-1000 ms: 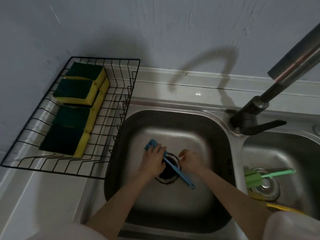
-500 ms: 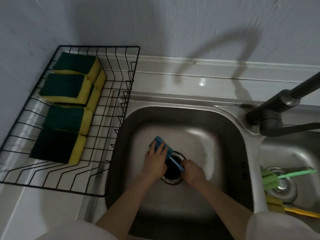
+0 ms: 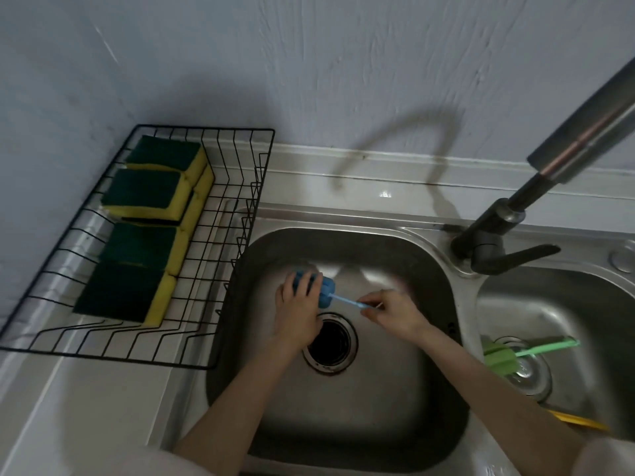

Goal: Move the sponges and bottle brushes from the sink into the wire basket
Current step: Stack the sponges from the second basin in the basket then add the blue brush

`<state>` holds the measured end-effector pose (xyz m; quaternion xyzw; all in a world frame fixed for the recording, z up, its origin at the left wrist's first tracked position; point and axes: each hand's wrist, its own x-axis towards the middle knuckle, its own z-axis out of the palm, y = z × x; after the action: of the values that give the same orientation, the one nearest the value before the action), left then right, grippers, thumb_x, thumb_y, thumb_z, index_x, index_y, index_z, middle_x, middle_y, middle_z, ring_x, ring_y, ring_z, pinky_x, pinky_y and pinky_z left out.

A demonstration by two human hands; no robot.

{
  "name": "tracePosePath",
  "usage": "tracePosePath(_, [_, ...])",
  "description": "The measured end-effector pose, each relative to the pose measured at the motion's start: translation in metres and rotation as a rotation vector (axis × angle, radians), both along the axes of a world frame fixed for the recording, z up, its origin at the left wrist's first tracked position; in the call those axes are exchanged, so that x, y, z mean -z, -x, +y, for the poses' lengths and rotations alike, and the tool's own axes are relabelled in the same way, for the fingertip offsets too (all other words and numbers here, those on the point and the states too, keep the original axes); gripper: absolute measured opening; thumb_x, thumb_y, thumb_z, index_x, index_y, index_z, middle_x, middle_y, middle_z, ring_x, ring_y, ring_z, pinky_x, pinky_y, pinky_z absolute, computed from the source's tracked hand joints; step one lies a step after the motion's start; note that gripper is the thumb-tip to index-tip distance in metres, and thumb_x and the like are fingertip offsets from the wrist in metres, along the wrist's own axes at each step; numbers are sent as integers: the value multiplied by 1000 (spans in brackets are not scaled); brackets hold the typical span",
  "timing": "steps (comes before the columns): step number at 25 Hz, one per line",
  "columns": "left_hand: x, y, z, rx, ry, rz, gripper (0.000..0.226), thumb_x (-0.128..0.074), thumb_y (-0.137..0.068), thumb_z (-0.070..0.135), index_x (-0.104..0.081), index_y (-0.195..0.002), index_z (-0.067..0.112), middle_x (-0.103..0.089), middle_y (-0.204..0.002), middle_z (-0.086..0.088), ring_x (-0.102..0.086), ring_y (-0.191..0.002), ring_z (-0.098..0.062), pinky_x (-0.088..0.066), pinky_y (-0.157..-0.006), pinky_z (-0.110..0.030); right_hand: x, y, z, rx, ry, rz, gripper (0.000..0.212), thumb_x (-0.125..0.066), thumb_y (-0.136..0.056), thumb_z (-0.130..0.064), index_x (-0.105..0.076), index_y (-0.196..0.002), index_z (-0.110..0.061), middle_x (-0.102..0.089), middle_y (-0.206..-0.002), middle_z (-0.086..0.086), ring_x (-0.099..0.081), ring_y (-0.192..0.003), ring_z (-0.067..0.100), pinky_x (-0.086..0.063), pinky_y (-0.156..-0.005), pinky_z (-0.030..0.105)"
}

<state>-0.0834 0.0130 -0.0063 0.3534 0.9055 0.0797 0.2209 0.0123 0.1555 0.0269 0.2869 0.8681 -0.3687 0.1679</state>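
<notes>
In the middle of the frame, low in the sink (image 3: 395, 389), the left hand (image 3: 298, 316) grips the soft foam head of the blue bottle brush (image 3: 324, 294) and the right hand (image 3: 391, 312) pinches its thin handle, which looks light and bendy, so holding both ends seems wise.

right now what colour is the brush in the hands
Blue: the bottle brush has a blue foam head and a lighter blue handle, seen in the head view.

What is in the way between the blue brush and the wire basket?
Only the basket's own near side wall. The blue brush, held by the left hand and right hand, sits low in the sink, so it must rise over that wall. The basket's right half looks free.
</notes>
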Motion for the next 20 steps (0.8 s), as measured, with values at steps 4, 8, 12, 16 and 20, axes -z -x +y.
tracePosePath(4, [-36, 3, 0, 11, -128, 120, 67, -55, -84, 25, -19, -141, 24, -21, -151, 0, -8, -141, -27, -7, -117, -43, -40, -8, 1, -47, -38, 94, 27, -54, -89, -17, -65, -114, -14, -61, -83, -3, -55, -81, 10, -31, -64, 11])
tracePosePath(8, [-82, 10, -6, 18, -254, 221, 55, -54, -85, 28, -33, -135, 28, -35, -144, 4, -19, -135, -25, -15, -111, -39, -76, -11, 1, -49, -73, 204, 26, -56, -86, -16, -67, -110, -18, -60, -82, -7, -55, -79, 8, -35, -69, 14])
tracePosePath(12, [-122, 19, -20, 1, -330, 322, 50, -57, -84, 30, -41, -131, 28, -44, -139, 3, -27, -131, -27, -20, -108, -41, -109, -7, -2, -121, -163, 333, 24, -59, -85, -14, -68, -107, -17, -65, -90, -7, -58, -88, 8, -39, -75, 17])
tracePosePath(16, [-152, 35, -42, -57, -394, 381, 48, -58, -84, 28, -45, -130, 23, -48, -137, -3, -33, -125, -32, -28, -105, -43, -138, 4, -1, -85, -260, 479, 17, -62, -84, -22, -69, -99, -18, -63, -84, -6, -56, -79, 9, -38, -67, 13])
tracePosePath(20, [-166, 59, -65, -185, -408, 365, 52, -62, -82, 30, -46, -129, 18, -50, -135, -10, -39, -122, -36, -32, -103, -47, -162, 23, -5, 55, -122, 649, 11, -61, -85, -18, -68, -93, -17, -66, -77, 2, -61, -70, 17, -49, -69, 15])
